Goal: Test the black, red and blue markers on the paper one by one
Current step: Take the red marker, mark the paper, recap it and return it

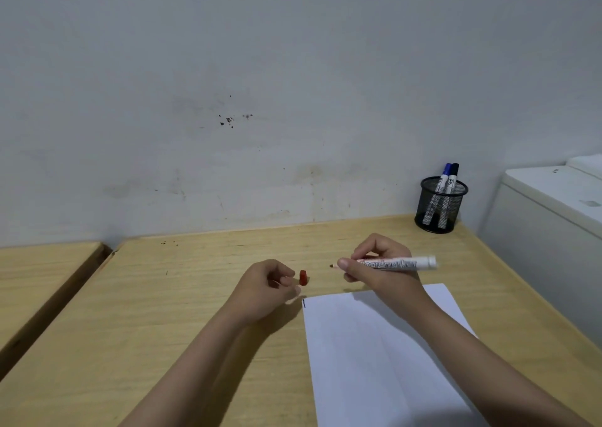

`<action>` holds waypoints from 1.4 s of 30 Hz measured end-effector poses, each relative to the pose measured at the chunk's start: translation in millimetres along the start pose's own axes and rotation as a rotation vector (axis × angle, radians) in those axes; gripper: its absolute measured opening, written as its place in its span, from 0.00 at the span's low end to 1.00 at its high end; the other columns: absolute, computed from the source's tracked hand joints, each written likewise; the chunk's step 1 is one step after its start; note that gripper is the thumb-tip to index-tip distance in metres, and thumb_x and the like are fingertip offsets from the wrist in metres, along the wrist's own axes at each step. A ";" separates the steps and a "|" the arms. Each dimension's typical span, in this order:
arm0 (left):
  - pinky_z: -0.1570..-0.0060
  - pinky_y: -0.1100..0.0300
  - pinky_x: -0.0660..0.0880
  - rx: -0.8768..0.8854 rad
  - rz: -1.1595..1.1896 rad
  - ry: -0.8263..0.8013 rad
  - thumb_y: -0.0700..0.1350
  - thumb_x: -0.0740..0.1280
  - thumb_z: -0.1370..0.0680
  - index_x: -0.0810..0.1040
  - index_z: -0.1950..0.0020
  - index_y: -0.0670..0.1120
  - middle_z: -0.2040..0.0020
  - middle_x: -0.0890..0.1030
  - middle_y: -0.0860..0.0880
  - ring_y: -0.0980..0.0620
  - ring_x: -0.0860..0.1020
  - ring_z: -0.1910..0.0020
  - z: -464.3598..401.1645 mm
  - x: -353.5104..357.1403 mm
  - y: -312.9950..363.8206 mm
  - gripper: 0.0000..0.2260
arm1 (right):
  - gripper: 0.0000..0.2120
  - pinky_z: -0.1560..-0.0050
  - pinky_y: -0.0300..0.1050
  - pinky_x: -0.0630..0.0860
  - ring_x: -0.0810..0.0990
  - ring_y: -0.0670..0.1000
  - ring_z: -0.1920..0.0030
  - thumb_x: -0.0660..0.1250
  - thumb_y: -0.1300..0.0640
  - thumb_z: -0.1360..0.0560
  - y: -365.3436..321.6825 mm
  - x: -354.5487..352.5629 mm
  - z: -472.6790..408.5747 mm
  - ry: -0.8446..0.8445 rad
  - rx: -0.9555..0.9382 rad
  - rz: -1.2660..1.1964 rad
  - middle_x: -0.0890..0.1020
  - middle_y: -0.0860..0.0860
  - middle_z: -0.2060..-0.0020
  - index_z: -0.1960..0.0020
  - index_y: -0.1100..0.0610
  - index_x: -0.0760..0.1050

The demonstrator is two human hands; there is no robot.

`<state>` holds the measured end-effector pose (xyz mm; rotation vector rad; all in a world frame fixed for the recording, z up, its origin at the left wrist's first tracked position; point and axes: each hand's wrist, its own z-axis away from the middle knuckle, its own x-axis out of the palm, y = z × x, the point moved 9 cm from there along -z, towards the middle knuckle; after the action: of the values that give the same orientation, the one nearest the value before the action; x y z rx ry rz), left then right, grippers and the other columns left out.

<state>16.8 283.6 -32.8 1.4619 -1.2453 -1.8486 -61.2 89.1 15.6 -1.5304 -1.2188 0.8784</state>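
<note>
My right hand [374, 263] grips the uncapped red marker [395, 263], a white barrel with red lettering. It lies level above the table, tip pointing left, just beyond the far edge of the white paper [374, 361]. The marker's red cap [303, 277] stands on the table beside my left hand [267, 286]. That hand's fingers are loosely curled, a small gap away from the cap. A short black stroke [304, 303] marks the paper's top left corner. The blue marker [445, 174] and the black marker [453, 175] stand capped in a black mesh holder [439, 211] at the back right.
The wooden table [163, 312] meets a grey wall at the back. A second wooden table [42, 280] sits to the left across a narrow gap. A white appliance [553, 218] stands against the table's right edge.
</note>
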 end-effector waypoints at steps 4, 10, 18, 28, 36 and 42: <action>0.65 0.65 0.74 0.051 -0.117 0.004 0.53 0.77 0.39 0.80 0.61 0.50 0.61 0.82 0.49 0.58 0.77 0.66 28.7 5.0 6.9 0.12 | 0.10 0.66 0.49 0.81 0.81 0.53 0.72 0.72 0.66 0.31 9.2 19.6 -4.8 0.011 0.072 0.009 0.79 0.55 0.73 0.65 0.64 0.72; 0.64 0.63 0.72 0.211 -0.219 0.014 0.57 0.78 0.42 0.79 0.60 0.52 0.60 0.79 0.51 0.55 0.74 0.63 34.5 17.0 0.0 0.17 | 0.14 0.74 0.44 0.78 0.77 0.51 0.76 0.73 0.63 0.31 49.6 46.0 -1.0 0.040 0.259 -0.066 0.79 0.51 0.79 0.67 0.61 0.68; 0.63 0.63 0.73 0.282 -0.205 0.015 0.57 0.77 0.40 0.82 0.58 0.52 0.59 0.77 0.53 0.55 0.75 0.64 32.7 18.3 -4.5 0.16 | 0.17 0.76 0.42 0.73 0.80 0.52 0.77 0.71 0.65 0.29 67.2 39.4 2.4 0.112 0.221 0.076 0.76 0.50 0.82 0.70 0.58 0.66; 0.55 0.53 0.77 0.318 -0.283 -0.003 0.65 0.71 0.40 0.83 0.56 0.54 0.58 0.77 0.54 0.56 0.78 0.58 33.6 20.6 -3.0 0.20 | 0.17 0.76 0.42 0.74 0.82 0.51 0.74 0.69 0.66 0.29 68.8 43.8 1.5 0.084 0.214 0.125 0.75 0.55 0.77 0.71 0.57 0.65; 0.54 0.53 0.77 0.330 -0.285 0.009 0.65 0.71 0.40 0.83 0.56 0.53 0.59 0.77 0.55 0.57 0.78 0.58 34.3 19.4 -2.5 0.20 | 0.15 0.72 0.44 0.73 0.81 0.48 0.75 0.68 0.67 0.31 72.0 48.1 1.1 0.074 0.243 0.140 0.74 0.60 0.73 0.70 0.58 0.65; 0.56 0.54 0.77 0.354 -0.282 0.010 0.64 0.71 0.39 0.84 0.57 0.53 0.60 0.78 0.56 0.57 0.78 0.59 35.2 20.9 -1.0 0.19 | 0.16 0.74 0.42 0.71 0.76 0.49 0.79 0.67 0.68 0.33 72.4 47.7 -0.5 0.056 0.246 0.182 0.70 0.53 0.79 0.72 0.57 0.63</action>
<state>-22.6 280.1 -43.5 1.9175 -1.4820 -1.8567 -28.7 132.1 -52.4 -1.4702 -0.9042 1.0566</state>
